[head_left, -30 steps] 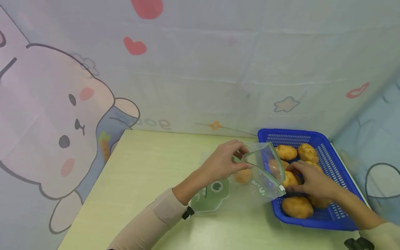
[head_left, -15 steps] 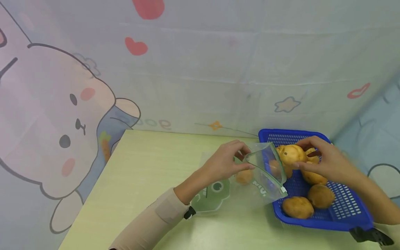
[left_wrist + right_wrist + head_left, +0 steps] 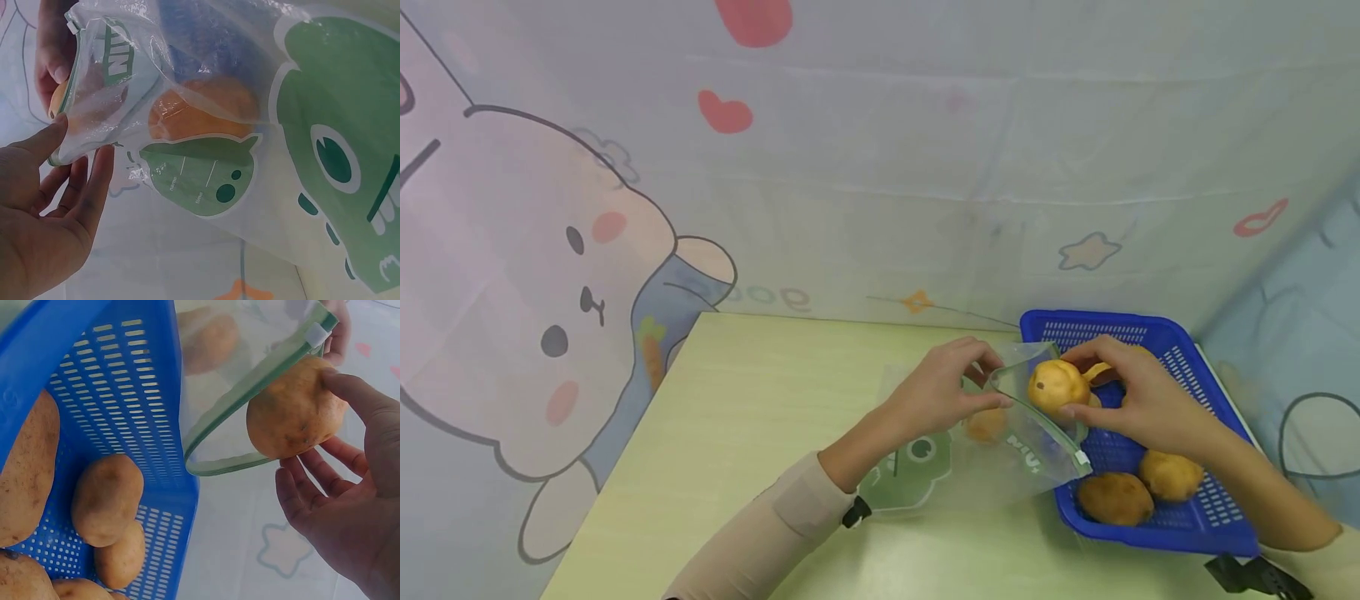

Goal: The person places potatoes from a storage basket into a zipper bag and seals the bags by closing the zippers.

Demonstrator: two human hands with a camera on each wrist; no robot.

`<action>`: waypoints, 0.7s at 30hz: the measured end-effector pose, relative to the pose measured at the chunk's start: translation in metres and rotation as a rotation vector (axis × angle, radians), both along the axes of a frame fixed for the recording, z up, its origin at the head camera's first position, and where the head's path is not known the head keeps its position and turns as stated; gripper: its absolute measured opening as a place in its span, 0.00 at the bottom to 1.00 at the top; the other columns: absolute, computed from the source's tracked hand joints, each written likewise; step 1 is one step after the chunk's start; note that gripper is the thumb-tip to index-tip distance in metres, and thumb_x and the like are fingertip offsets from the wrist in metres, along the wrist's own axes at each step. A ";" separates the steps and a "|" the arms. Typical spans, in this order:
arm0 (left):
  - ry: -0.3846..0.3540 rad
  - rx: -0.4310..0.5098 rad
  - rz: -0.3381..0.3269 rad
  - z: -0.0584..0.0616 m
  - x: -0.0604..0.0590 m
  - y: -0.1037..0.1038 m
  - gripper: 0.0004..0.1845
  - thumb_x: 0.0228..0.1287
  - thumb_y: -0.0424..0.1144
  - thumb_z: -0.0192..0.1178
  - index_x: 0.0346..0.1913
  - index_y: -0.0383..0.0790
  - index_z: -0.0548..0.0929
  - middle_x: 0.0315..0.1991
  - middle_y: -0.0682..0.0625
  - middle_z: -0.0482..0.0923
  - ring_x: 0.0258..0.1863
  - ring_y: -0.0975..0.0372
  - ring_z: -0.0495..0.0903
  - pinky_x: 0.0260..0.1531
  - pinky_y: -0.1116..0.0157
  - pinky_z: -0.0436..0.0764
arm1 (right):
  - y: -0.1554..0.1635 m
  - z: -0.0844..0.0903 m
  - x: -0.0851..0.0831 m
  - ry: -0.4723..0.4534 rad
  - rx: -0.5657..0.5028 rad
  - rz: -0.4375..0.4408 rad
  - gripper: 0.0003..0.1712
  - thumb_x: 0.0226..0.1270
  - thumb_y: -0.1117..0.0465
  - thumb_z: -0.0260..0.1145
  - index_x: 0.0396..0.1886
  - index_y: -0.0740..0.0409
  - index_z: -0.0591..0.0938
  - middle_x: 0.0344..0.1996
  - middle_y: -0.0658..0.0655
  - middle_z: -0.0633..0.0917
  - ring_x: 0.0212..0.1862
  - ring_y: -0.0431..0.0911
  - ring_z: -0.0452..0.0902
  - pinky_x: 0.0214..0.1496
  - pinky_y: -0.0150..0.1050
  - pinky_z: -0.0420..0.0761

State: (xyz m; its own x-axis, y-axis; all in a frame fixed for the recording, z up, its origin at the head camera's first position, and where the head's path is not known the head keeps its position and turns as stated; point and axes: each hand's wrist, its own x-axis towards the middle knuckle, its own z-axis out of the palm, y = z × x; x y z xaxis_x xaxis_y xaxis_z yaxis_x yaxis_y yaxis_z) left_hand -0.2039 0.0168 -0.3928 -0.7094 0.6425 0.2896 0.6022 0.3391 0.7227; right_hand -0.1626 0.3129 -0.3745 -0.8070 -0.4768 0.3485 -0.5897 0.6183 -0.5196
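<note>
My left hand (image 3: 981,379) pinches the rim of a clear zip bag (image 3: 1000,458) printed with a green dinosaur and holds its mouth open, tilted toward the basket. One potato (image 3: 985,423) lies inside the bag and shows through the plastic (image 3: 206,106). My right hand (image 3: 1090,385) grips another potato (image 3: 1054,385) right at the bag's mouth. In the right wrist view this potato (image 3: 294,415) sits against the green zip rim (image 3: 250,378). The left wrist view shows my left hand (image 3: 81,140) at the bag's edge.
A blue plastic basket (image 3: 1097,319) stands at the table's right end with several potatoes (image 3: 1115,497) in it, right beside the bag. The pale green table (image 3: 760,400) stretches to the left. A cartoon-printed cloth wall runs behind and to the right.
My right hand took a potato out of the basket, lifted it and carried it left to the bag's mouth. The left hand kept the bag open in the same place.
</note>
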 end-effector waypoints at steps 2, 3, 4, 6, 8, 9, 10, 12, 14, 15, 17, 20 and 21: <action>-0.001 -0.002 0.000 0.000 0.000 0.000 0.19 0.66 0.43 0.77 0.53 0.39 0.84 0.52 0.52 0.83 0.44 0.68 0.85 0.48 0.76 0.82 | -0.001 -0.001 -0.001 -0.006 -0.004 0.003 0.30 0.59 0.63 0.84 0.60 0.51 0.82 0.51 0.46 0.86 0.48 0.40 0.83 0.49 0.28 0.85; 0.000 -0.002 0.000 0.000 0.000 0.000 0.19 0.66 0.43 0.77 0.53 0.39 0.84 0.52 0.52 0.83 0.44 0.67 0.85 0.48 0.76 0.82 | -0.002 -0.001 -0.002 -0.012 -0.005 0.002 0.30 0.59 0.63 0.84 0.60 0.51 0.82 0.51 0.46 0.86 0.48 0.40 0.83 0.49 0.28 0.85; 0.000 -0.003 -0.002 0.001 0.000 0.000 0.19 0.66 0.44 0.77 0.53 0.39 0.84 0.52 0.52 0.83 0.45 0.67 0.85 0.48 0.76 0.82 | -0.002 -0.001 -0.002 -0.014 -0.006 0.002 0.30 0.59 0.63 0.84 0.60 0.51 0.82 0.52 0.46 0.86 0.48 0.41 0.84 0.49 0.28 0.85; 0.004 -0.005 -0.002 0.001 0.000 -0.001 0.19 0.66 0.44 0.77 0.53 0.39 0.84 0.52 0.52 0.83 0.44 0.68 0.85 0.48 0.76 0.82 | -0.004 -0.001 -0.002 -0.019 -0.007 0.001 0.30 0.60 0.63 0.84 0.60 0.52 0.82 0.52 0.48 0.86 0.49 0.42 0.84 0.50 0.29 0.86; 0.007 -0.008 -0.003 0.001 0.001 -0.001 0.19 0.67 0.44 0.76 0.53 0.40 0.83 0.52 0.52 0.84 0.44 0.69 0.85 0.48 0.76 0.82 | -0.004 0.000 -0.001 -0.021 -0.011 0.005 0.30 0.60 0.63 0.84 0.61 0.53 0.82 0.53 0.50 0.87 0.50 0.44 0.85 0.51 0.30 0.86; 0.008 -0.010 -0.003 0.001 0.001 -0.001 0.19 0.67 0.45 0.76 0.53 0.40 0.83 0.52 0.52 0.84 0.44 0.69 0.85 0.48 0.76 0.82 | -0.004 0.000 -0.001 -0.021 -0.013 0.006 0.29 0.60 0.64 0.83 0.61 0.54 0.82 0.53 0.51 0.87 0.51 0.45 0.85 0.51 0.30 0.86; 0.008 -0.011 -0.001 0.001 0.001 -0.001 0.19 0.67 0.45 0.76 0.53 0.40 0.83 0.52 0.52 0.84 0.44 0.69 0.85 0.48 0.77 0.82 | -0.003 0.001 0.000 -0.018 -0.014 0.003 0.29 0.61 0.64 0.83 0.60 0.56 0.82 0.53 0.52 0.87 0.51 0.45 0.85 0.51 0.30 0.86; 0.010 -0.013 0.004 0.002 0.001 -0.002 0.18 0.67 0.44 0.76 0.52 0.41 0.83 0.51 0.52 0.84 0.44 0.69 0.85 0.48 0.76 0.82 | -0.001 0.002 -0.001 -0.009 -0.013 -0.015 0.27 0.63 0.65 0.81 0.60 0.56 0.82 0.53 0.53 0.87 0.52 0.44 0.84 0.50 0.28 0.85; 0.012 -0.012 0.007 0.002 0.001 -0.002 0.17 0.67 0.44 0.76 0.52 0.41 0.84 0.50 0.52 0.84 0.44 0.68 0.85 0.47 0.76 0.82 | 0.004 0.003 -0.002 -0.002 -0.016 -0.047 0.24 0.65 0.66 0.80 0.59 0.56 0.82 0.52 0.53 0.87 0.51 0.40 0.82 0.49 0.24 0.82; 0.014 -0.014 0.010 0.003 0.001 -0.003 0.17 0.67 0.44 0.76 0.52 0.42 0.84 0.49 0.53 0.83 0.44 0.68 0.85 0.47 0.76 0.82 | 0.007 0.002 -0.004 0.001 -0.015 -0.070 0.23 0.66 0.66 0.79 0.58 0.56 0.82 0.52 0.52 0.86 0.51 0.37 0.81 0.49 0.22 0.81; 0.022 -0.019 0.016 0.004 0.002 -0.003 0.17 0.66 0.45 0.77 0.51 0.42 0.84 0.49 0.54 0.83 0.44 0.68 0.85 0.47 0.75 0.82 | 0.015 -0.001 -0.008 -0.010 -0.013 -0.116 0.21 0.68 0.65 0.77 0.58 0.57 0.82 0.51 0.52 0.86 0.50 0.33 0.80 0.48 0.20 0.79; 0.029 -0.024 0.021 0.005 0.003 -0.004 0.18 0.66 0.45 0.77 0.52 0.42 0.84 0.50 0.54 0.84 0.44 0.68 0.85 0.48 0.75 0.82 | 0.028 -0.010 -0.015 -0.058 -0.007 -0.177 0.19 0.71 0.64 0.75 0.58 0.60 0.82 0.51 0.56 0.86 0.49 0.34 0.80 0.48 0.21 0.80; 0.030 -0.027 0.023 0.005 0.003 -0.004 0.18 0.66 0.46 0.77 0.52 0.42 0.84 0.51 0.54 0.84 0.45 0.68 0.85 0.48 0.75 0.81 | 0.033 -0.015 -0.017 -0.077 0.003 -0.196 0.19 0.72 0.63 0.75 0.58 0.61 0.82 0.51 0.58 0.86 0.49 0.36 0.80 0.47 0.22 0.81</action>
